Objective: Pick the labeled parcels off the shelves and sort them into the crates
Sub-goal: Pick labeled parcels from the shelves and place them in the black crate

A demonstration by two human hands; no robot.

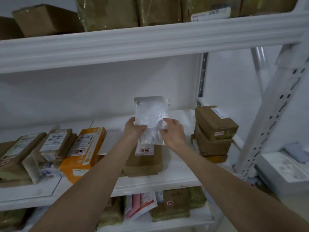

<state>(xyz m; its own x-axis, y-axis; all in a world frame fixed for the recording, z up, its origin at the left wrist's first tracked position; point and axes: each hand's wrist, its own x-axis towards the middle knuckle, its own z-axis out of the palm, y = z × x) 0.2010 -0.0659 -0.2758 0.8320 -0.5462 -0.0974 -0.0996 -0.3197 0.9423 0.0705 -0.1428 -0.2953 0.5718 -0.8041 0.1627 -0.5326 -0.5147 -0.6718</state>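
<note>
Over white shelf [175,174], outstretched left hand [133,129] and right hand [173,133] grip white bag [151,114].

I'm watching two arms through the head camera, and both are showing bare: the left forearm [100,173] and right forearm [222,174] are running uncovered from the frame edge to the wrist. The left hand [133,129] and right hand [173,133] are showing bare as well, fingers slender; finer detail is blurring out for me.

A white wall [100,91] stands behind, and low at right a pale blue item [294,152] tops a white box [282,171].
</note>
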